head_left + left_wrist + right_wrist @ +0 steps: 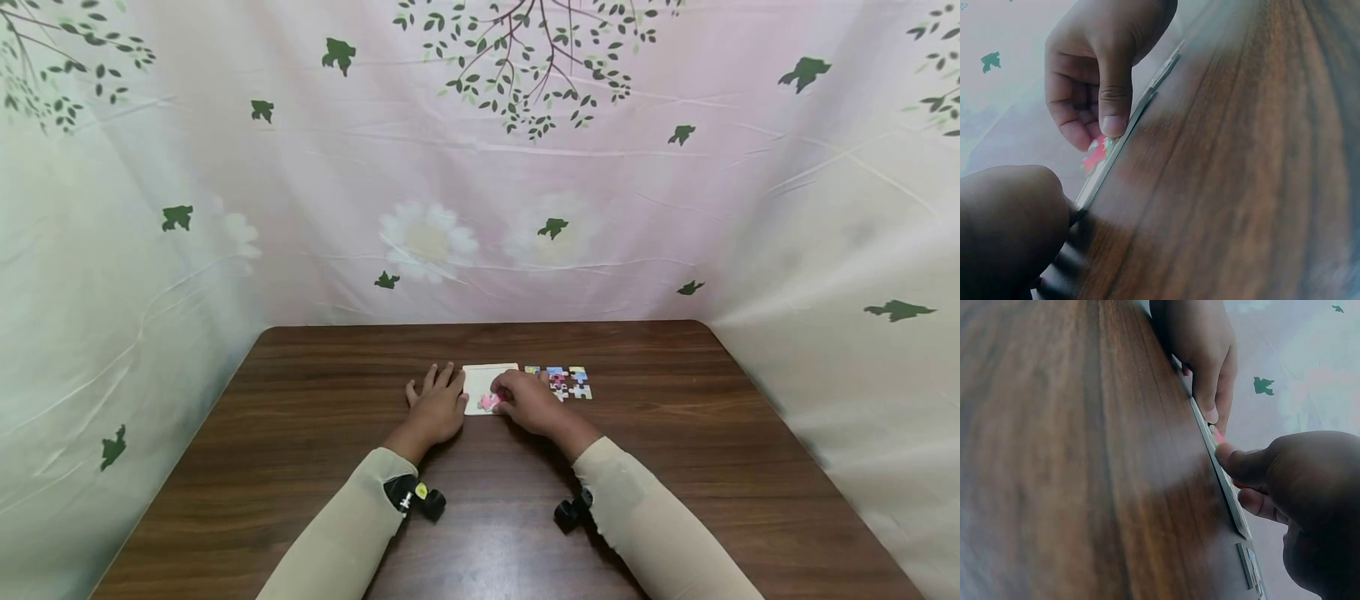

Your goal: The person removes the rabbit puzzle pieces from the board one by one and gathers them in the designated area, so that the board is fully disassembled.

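Note:
A white puzzle tray (480, 377) lies flat on the table in the head view, with pink puzzle pieces (489, 402) in its lower part. My left hand (437, 407) rests at the tray's left edge, fingers spread and the thumb side touching it. Over the tray's right side, my right hand (527, 402) pinches a pink puzzle piece (1095, 155) between thumb and fingers, low against the board. The left wrist view shows this pinch from the side. In the right wrist view the right thumb (1230, 456) meets the pink piece, which is partly hidden.
Several loose, colourful puzzle pieces (577, 383) lie just right of the tray, some hidden behind the right hand. The brown wooden table (300, 467) extends around them. A patterned curtain (480, 192) hangs behind the table and along both sides.

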`<state>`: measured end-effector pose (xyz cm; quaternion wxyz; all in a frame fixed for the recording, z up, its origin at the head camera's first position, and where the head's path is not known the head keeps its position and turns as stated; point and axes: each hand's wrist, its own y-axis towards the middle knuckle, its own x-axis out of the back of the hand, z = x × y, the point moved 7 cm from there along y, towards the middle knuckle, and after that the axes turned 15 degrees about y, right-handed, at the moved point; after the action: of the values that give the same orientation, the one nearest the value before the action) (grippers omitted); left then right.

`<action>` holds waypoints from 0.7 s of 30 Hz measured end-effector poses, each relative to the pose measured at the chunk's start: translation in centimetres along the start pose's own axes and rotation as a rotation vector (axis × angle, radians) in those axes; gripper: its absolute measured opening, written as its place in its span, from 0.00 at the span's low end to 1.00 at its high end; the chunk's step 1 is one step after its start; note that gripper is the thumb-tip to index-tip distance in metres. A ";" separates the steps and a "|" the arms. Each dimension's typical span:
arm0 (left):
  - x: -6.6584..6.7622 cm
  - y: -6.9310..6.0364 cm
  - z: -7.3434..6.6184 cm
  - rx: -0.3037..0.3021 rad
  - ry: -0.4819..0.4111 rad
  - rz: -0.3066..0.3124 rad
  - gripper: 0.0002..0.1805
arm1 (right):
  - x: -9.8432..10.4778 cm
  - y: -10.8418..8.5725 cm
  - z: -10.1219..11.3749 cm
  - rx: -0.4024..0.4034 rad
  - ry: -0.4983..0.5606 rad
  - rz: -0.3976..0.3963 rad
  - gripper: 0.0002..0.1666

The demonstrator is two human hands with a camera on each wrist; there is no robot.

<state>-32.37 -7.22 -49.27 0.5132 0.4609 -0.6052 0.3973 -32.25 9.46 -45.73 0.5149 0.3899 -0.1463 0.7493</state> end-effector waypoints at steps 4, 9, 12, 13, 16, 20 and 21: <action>0.2 0.0 0.0 -0.001 -0.003 0.000 0.31 | 0.2 -0.1 0.3 0.040 -0.032 -0.008 0.09; 0.2 -0.1 0.0 0.002 0.002 0.000 0.31 | 0.4 -0.3 0.3 0.064 -0.044 0.000 0.05; 0.2 -0.1 0.0 -0.001 0.003 -0.002 0.32 | 0.4 -0.3 0.2 0.068 -0.054 0.013 0.08; 0.2 -0.1 0.0 -0.003 0.000 -0.004 0.31 | 0.4 -0.3 0.1 0.068 -0.056 0.017 0.09; 0.1 0.0 0.1 -0.005 -0.002 0.001 0.32 | 0.4 -0.4 -0.1 0.063 -0.065 0.027 0.13; 0.1 -0.1 0.0 -0.007 -0.004 -0.003 0.32 | 0.2 -0.4 -0.4 0.046 -0.061 0.044 0.13; 0.1 -0.1 0.0 -0.007 -0.005 -0.005 0.32 | 0.2 -0.4 -0.4 0.042 -0.059 0.048 0.13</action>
<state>-32.31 -7.28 -49.20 0.5143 0.4618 -0.6067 0.3927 -32.10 10.02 -45.88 0.4841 0.4187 -0.1550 0.7526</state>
